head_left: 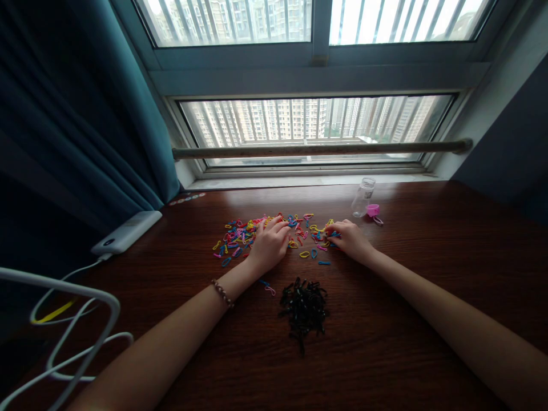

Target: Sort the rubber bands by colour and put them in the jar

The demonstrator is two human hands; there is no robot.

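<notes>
Many small colourful rubber bands point(240, 235) in pink, yellow, blue and red lie spread across the brown table. My left hand point(270, 242) rests on this spread with its fingers out, palm down; what lies beneath it is hidden. A smaller cluster of the same bands point(317, 233) is to the right. There my right hand point(350, 240) has its fingers drawn together at the cluster's edge, on a few bands. Nearer to me is a separate heap of black rubber bands point(303, 308), apart from both hands. A pink band point(270, 290) lies by my left wrist.
Behind my right hand stand a clear bottle point(363, 198) and its pink cap point(373, 210). A white device point(127, 233) with a cable sits at the left, beside a blue curtain point(85, 103). White tubing point(98, 297) is at near left. A rail point(317, 150) crosses the window.
</notes>
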